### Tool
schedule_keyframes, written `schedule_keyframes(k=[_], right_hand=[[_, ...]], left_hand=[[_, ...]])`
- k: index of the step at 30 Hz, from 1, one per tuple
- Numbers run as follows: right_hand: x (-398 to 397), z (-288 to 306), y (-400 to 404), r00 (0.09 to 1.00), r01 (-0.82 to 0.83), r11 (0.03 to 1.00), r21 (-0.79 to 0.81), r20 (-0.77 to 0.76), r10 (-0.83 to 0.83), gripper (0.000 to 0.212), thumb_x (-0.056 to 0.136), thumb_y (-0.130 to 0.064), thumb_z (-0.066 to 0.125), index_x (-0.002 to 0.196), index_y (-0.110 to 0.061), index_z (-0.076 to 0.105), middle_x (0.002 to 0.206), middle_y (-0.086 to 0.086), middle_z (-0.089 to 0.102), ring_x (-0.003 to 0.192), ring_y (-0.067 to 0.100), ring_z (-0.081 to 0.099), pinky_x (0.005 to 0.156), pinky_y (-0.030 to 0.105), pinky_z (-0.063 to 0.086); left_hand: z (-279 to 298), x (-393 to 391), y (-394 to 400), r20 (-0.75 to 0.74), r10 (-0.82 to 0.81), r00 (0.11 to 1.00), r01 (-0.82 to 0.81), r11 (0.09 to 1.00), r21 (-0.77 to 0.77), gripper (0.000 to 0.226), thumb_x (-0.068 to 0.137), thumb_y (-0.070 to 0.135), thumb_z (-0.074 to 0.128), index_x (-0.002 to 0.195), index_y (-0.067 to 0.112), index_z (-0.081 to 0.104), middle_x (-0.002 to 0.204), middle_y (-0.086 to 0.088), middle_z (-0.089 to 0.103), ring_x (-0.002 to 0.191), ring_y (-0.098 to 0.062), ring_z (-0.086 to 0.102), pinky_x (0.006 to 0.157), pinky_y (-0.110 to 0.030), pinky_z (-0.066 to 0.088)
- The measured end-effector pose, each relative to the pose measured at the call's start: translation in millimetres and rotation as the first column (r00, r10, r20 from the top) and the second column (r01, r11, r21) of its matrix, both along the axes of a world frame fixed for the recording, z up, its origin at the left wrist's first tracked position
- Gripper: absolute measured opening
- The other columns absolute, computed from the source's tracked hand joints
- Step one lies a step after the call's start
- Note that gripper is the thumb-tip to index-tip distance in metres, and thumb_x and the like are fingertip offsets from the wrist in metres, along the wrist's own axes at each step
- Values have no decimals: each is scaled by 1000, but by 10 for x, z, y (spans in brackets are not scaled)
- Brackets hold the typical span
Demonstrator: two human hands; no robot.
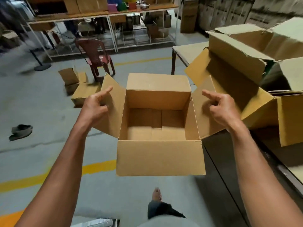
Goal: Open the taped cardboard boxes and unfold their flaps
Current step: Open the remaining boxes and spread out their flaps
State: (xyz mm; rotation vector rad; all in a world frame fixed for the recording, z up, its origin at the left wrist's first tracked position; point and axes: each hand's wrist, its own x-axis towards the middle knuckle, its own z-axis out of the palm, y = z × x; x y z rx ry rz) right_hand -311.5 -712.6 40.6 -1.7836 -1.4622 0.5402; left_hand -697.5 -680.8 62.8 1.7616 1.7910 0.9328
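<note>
I had the open box [159, 125] held up in front of me, clear of the floor, level with the dark table edge [218, 163] just to its right. Its four flaps were already folded outward and its inside was bare down to the bottom panels.

My left hand [95, 106] was at the box's left flap [113, 104], index finger stretched along it and the other fingers curled at the flap's near edge. My right hand [218, 104] mirrored it on the right flap [200, 112]. I could not tell how firmly either hand pinched the card, since the fingers behind the flaps were hidden.

I judged the box light, being empty, and stiff enough in its walls to keep square. The flaps were the weak part: thin corrugated card that bends at the crease and could tear there if it carried the whole load. A steadier hold, I reckoned, would be under the rim at the side walls, close to the creases, rather than out at the flap tips.

Beyond the box to its right stood larger opened cartons [246, 51].
</note>
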Motion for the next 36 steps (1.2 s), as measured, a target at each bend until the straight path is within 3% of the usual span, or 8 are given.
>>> schedule_keyframes(k=[6,9,12,16,19,22,29,36], right_hand=[[-127,-19,806,995,92,996,-19,-43,-93,63,89,14,52,140,-22,58,149,-7,51,136,13,45,104,29,43],[-252,-14,1125,987,155,988,-20,-49,-156,65,90,13,52,142,-26,54,148,-6,51,132,7,44,100,22,44],[-367,-55,1362,973,224,974,-42,-52,-226,63,91,12,53,142,-25,54,149,-8,50,124,0,41,80,-4,39],[-509,-87,1537,940,337,939,-65,-19,-339,65,90,12,54,141,-28,55,150,-6,49,140,16,41,108,28,38],[-651,-112,1608,908,418,905,-84,-8,-420,63,91,11,53,141,-28,56,148,-8,51,139,16,43,105,27,38],[-850,-147,1636,848,530,846,-67,12,-530,60,92,9,55,139,-27,57,145,-8,54,137,13,46,107,30,40],[-1583,-134,1653,633,773,632,-46,-11,-774,61,94,10,52,140,-30,57,145,-8,54,129,3,45,103,26,37],[-2192,221,1571,478,878,478,-6,-48,-877,61,94,9,53,139,-32,58,144,-8,56,123,0,42,107,33,39]], left_hand=[[158,0,1221,-78,-140,987,141,990,9,77,87,-17,51,148,30,48,150,0,50,135,-19,50,108,-42,45],[227,-7,1828,-127,-202,971,203,979,0,77,89,-15,52,148,34,47,151,0,48,134,-21,49,106,-45,48],[197,-7,2357,-128,-285,950,285,958,-19,78,89,-15,52,146,38,47,149,-2,50,134,-24,51,106,-48,49],[113,18,2948,-97,-399,912,396,917,-47,76,89,-14,53,146,37,49,145,-3,55,120,-29,62,96,-51,56],[-26,-9,3355,-50,-477,878,474,878,-61,78,88,-15,52,142,42,52,134,-3,63,105,-19,64,89,-41,58],[-148,4,3765,-3,-563,826,561,823,-90,76,89,-15,51,141,41,53,136,-11,63,116,-32,62,96,-56,53],[-137,104,4588,60,-808,586,810,583,-71,77,84,-19,48,143,29,55,134,-4,64,115,-18,62,74,-17,50],[79,96,4942,128,-899,418,907,421,-4,74,86,-15,48,143,32,54,131,-11,66,108,-23,62,81,-33,54]])
